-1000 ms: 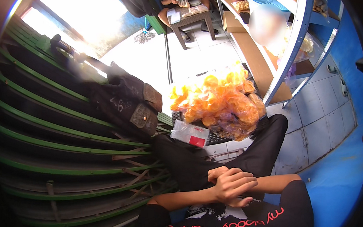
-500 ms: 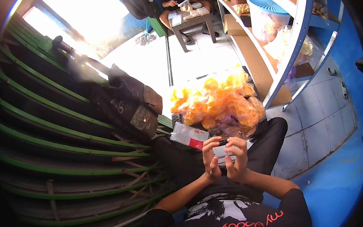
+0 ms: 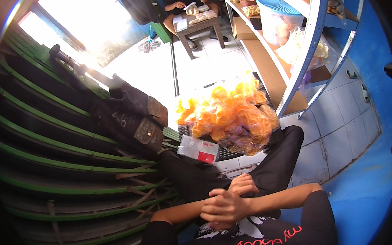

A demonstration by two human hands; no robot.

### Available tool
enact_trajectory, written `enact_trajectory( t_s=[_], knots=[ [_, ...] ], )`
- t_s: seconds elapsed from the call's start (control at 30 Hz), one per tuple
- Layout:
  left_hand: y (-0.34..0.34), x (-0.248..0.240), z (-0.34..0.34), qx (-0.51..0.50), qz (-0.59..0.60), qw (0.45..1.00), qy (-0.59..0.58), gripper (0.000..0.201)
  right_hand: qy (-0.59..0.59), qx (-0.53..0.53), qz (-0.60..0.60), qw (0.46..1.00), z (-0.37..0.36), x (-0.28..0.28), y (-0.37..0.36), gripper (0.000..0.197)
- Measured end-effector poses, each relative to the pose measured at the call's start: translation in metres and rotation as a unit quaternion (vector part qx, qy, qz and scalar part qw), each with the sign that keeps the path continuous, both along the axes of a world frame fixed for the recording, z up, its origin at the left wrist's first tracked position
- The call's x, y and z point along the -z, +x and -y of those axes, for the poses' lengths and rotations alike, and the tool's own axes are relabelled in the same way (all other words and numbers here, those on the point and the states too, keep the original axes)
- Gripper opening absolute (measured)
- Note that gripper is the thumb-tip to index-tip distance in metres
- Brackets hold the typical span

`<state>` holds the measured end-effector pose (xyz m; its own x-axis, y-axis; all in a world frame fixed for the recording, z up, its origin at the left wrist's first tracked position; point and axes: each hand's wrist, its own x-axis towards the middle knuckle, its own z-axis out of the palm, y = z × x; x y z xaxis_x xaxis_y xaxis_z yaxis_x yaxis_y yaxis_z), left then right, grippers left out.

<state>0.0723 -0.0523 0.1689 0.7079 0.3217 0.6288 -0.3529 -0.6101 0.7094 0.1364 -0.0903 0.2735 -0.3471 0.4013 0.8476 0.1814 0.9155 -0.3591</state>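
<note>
My forearms cross low over my lap, close to my black shirt. My right hand (image 3: 223, 206) is wrapped around my left wrist, its fingers bent over it. Beyond it, my left hand (image 3: 243, 184) is closed, its fingers curled, with nothing visible in it. Ahead of my knees sits a large clear plastic bag of round orange-yellow snacks (image 3: 236, 113) on a dark woven stand (image 3: 227, 155). A flat clear plastic packet with a red patch (image 3: 197, 149) lies at the stand's near left edge. Neither hand touches the bag or the packet.
Green folding metal shutters (image 3: 70, 188) line my left, with a dark bag (image 3: 133, 117) beside them. Shelves (image 3: 307, 70) at right hold snack bags and a blue-lidded tub (image 3: 279, 16). Far off, a person sits at a small woven table (image 3: 199, 30) with packets.
My hands were raised and apart, fingers bent, above my lap. They have come down toward my shirt and crossed, the right one closing on the left wrist. The view has shifted slightly.
</note>
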Motion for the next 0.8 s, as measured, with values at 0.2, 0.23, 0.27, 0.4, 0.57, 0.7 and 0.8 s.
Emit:
enact_trajectory(
  t_s=[0.2,0.23,0.27,0.4,0.57,0.7,0.8],
  knots=[
    [-0.019,-0.006,-0.012,-0.063,0.037,0.940,-0.332,0.047,-0.253,0.031,-0.077,0.964,-0.051,-0.010,0.037,0.016],
    [-0.030,-0.015,-0.016,-0.055,-0.016,0.938,-0.343,0.050,-0.313,0.014,-0.095,0.945,-0.056,-0.010,0.041,0.018],
    [-0.040,-0.025,-0.021,-0.025,-0.086,0.959,-0.270,0.054,-0.335,-0.022,-0.118,0.935,-0.060,-0.010,0.044,0.023],
    [-0.051,-0.052,-0.021,0.184,-0.215,0.909,-0.306,0.044,-0.373,-0.204,-0.062,0.903,-0.059,-0.006,0.040,0.038],
    [-0.057,-0.064,-0.014,0.156,-0.268,0.896,-0.316,0.058,-0.376,-0.200,-0.015,0.905,-0.054,-0.002,0.036,0.041],
    [-0.059,-0.067,-0.011,0.119,-0.309,0.895,-0.300,0.064,-0.375,-0.175,-0.038,0.910,-0.051,-0.002,0.035,0.043],
    [-0.052,-0.067,-0.003,0.022,-0.221,0.949,-0.226,0.062,-0.386,-0.164,-0.106,0.902,-0.047,-0.003,0.032,0.038]
  ],
)
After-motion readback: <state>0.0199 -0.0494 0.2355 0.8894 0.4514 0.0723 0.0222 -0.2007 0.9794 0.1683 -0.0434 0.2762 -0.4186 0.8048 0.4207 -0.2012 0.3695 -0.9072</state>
